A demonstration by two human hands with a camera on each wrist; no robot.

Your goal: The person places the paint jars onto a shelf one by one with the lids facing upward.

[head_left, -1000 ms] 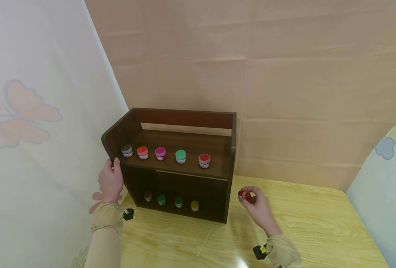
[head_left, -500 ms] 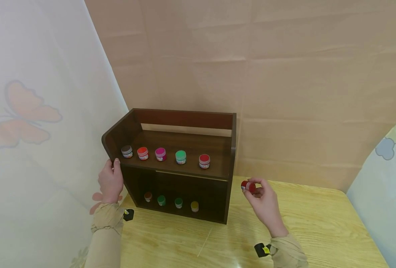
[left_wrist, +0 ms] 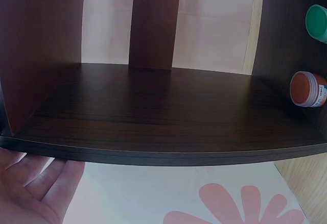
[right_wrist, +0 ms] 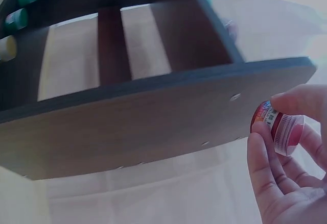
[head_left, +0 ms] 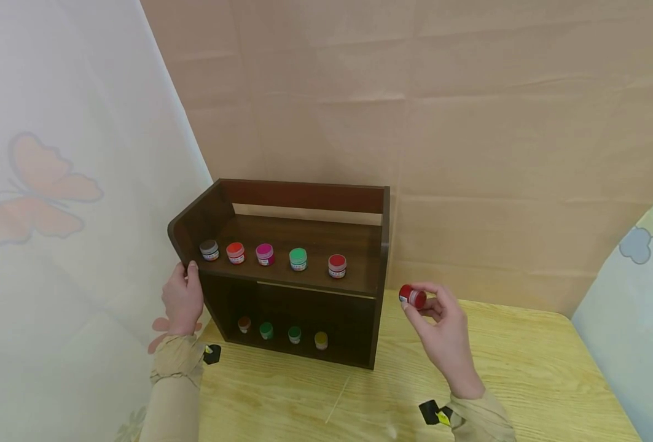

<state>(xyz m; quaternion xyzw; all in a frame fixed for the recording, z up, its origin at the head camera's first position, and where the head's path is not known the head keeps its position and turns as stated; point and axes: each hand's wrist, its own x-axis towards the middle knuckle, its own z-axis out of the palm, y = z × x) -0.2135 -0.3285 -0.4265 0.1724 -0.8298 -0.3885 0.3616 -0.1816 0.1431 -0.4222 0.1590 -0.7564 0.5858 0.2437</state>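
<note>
A small red paint jar (head_left: 412,296) lies tilted on its side in my right hand (head_left: 445,328), pinched between thumb and fingers, apart from the shelf's right side. In the right wrist view, the jar's (right_wrist: 277,128) printed label and clear lid show. My left hand (head_left: 183,299) holds the left side panel of the dark brown two-tier shelf (head_left: 304,283); its fingers (left_wrist: 53,180) lie along the panel's outer face. On the upper tier stand several paint jars in a row: grey, orange-red, magenta (head_left: 265,255), mint green (head_left: 298,259) and red (head_left: 337,266).
The lower tier holds several more jars: brown (head_left: 244,325), two green, and yellow (head_left: 321,341). The shelf stands on a light wood table (head_left: 503,362). A brown paper-like backdrop (head_left: 497,153) hangs behind, and a white patterned curtain (head_left: 83,276) hangs close to the left.
My right hand has risen and shifted slightly right with the red paint jar, away from the shelf's side. The left hand and the jars on the shelf have stayed put.
</note>
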